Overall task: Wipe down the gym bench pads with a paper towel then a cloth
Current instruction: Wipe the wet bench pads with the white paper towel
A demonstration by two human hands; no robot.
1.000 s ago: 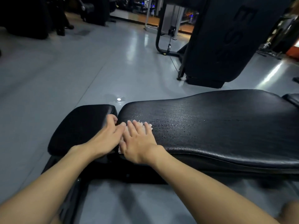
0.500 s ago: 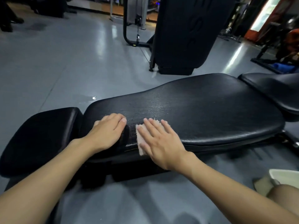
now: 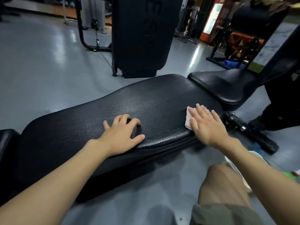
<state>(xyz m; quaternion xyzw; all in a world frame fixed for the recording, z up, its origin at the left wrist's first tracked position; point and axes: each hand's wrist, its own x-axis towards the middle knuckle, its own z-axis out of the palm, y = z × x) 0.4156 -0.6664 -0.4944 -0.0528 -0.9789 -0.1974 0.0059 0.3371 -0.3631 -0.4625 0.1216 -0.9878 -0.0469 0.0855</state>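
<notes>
The long black bench pad (image 3: 146,101) runs across the view, speckled with droplets on its far half. My right hand (image 3: 207,125) lies flat with straight fingers on a folded white paper towel (image 3: 189,116), pressing it against the pad's right end near the front edge. My left hand (image 3: 122,135) rests on the middle of the pad, fingers spread and lightly bent, holding nothing. A smaller black seat pad (image 3: 227,86) adjoins at the right. A third small pad (image 3: 6,140) shows at the far left edge.
A tall black machine housing (image 3: 141,34) stands on the grey floor behind the bench. The bench frame (image 3: 250,130) extends right on the floor. A white basin rim (image 3: 243,179) sits by my knee (image 3: 222,184). Racks and orange equipment fill the back right.
My right hand slid the paper towel along the pad from its left end to its right end. My left hand followed to the pad's middle. The view swung right.
</notes>
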